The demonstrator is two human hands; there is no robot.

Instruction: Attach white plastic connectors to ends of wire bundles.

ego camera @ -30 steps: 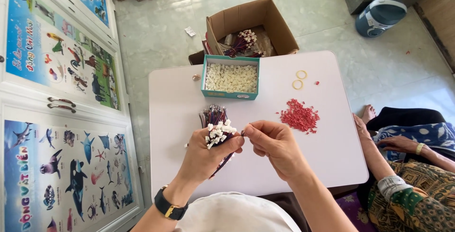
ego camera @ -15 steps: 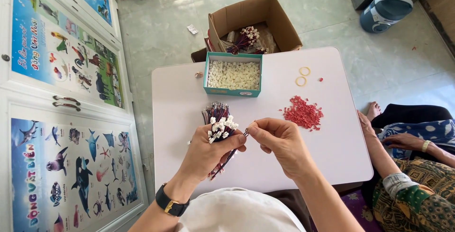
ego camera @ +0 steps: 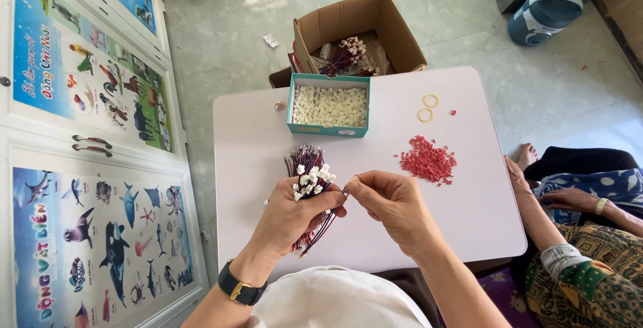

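Head view: your left hand (ego camera: pixel 295 214) still clasps the wire bundle (ego camera: pixel 309 187) at frame centre; your right hand (ego camera: pixel 395 207) has closed in, pinching one wire end (ego camera: pixel 345 191) beside it.

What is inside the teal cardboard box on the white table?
The teal cardboard box is filled with small white plastic connector pieces, heaped nearly to its rim. The heap covers the box's floor, so whatever lies beneath cannot be seen.
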